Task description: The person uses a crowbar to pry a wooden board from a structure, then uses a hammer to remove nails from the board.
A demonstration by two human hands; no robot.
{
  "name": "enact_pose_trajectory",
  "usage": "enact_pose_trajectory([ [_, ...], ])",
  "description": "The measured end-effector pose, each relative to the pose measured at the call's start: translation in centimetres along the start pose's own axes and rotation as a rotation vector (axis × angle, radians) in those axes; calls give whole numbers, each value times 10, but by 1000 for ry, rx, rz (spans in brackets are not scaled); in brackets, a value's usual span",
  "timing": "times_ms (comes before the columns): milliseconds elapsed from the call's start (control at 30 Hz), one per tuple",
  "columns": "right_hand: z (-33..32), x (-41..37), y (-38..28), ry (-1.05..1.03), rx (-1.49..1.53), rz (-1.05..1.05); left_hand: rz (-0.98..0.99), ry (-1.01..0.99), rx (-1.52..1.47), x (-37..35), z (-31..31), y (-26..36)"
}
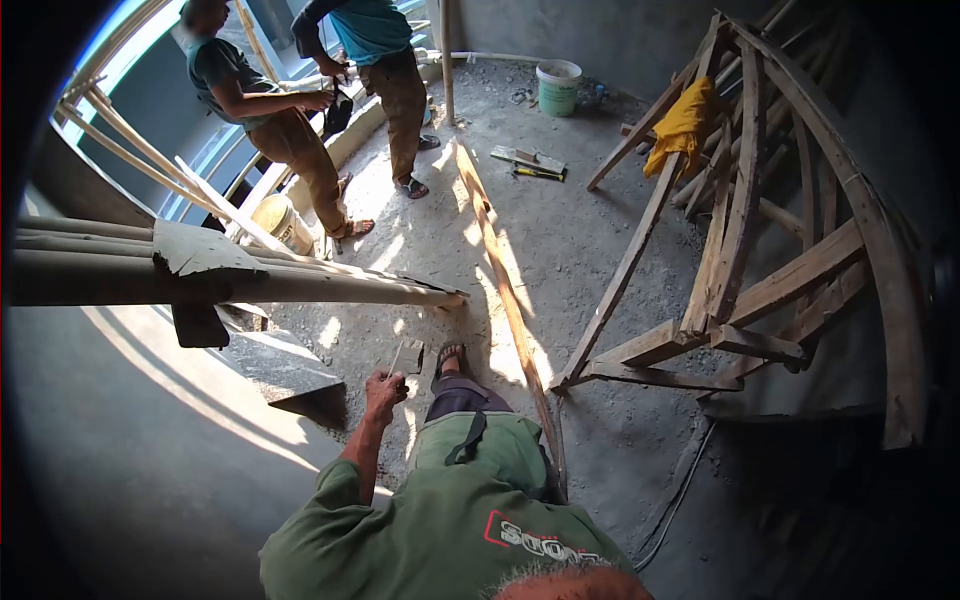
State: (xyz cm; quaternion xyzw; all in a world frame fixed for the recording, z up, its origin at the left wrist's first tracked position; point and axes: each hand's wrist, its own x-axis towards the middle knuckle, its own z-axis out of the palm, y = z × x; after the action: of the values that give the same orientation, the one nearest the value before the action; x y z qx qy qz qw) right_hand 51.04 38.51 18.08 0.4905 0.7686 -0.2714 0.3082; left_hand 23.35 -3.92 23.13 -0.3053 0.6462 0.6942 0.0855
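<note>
Left hand (383,390): grip closed, with the fingers curled round the near end of a flat grey piece (408,355). The piece is too small to tell what it is.
Flat grey piece: sticks out just ahead of the grip, above the concrete floor (600,230). Its long axis points away from the body and slightly right.
Right hand: out of view, so the left is the only hand seen near the piece.
Sandalled foot (450,357): just right of the grip, on the floor beside the piece's far end.
Long plank (505,300): right of the grip, flat on the floor, running away from it.
Bundle of poles (250,285): left of and beyond the grip, lying crosswise.
Curved timber frame (780,280): well apart, far right.
Two people (290,130): far ahead and left of the grip, standing together.
</note>
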Motion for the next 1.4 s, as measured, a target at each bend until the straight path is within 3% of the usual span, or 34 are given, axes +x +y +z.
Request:
enact_pose_trajectory([
  [100, 8, -12, 27, -2, 22, 32, -8, -46, -77, 3, -18, -16],
  [133, 14, -13, 34, -5, 27, 30, 20, 52, -61, -13, -8, -8],
  [200, 26, -11, 57, 0, 36, 17, -8, -67, -57, 1, -32, -31],
  [300, 63, 24, 93, 46, 2, -85, -53, 40, -36, -27, -19, -20],
  [367, 124, 67, 136, 132, -5, -185, -114, 30, 0, -27, -21, -23],
  [400, 143, 64, 117, 318, 64, -311, -139, 9, 12, -29, -20, -21],
  [433, 126, 60, 139, 110, -44, -211, -142, 2, 1, -30, -19, -22],
  [600, 44, -22, 84, -67, -75, -67, -192, -34, 82, -7, -18, -10],
  [900, 50, -84, 61, -134, -26, 113, -268, -131, 216, 25, -15, 9],
  [1133, 58, -92, 47, -112, 14, 155, -266, -68, 314, 22, -15, 20],
  [1267, 59, -87, 34, -83, 53, 180, -309, -136, 294, 31, -23, 10],
  [1400, 12, -104, -4, -119, 132, 123, -294, -191, 261, 37, -9, 0],
])
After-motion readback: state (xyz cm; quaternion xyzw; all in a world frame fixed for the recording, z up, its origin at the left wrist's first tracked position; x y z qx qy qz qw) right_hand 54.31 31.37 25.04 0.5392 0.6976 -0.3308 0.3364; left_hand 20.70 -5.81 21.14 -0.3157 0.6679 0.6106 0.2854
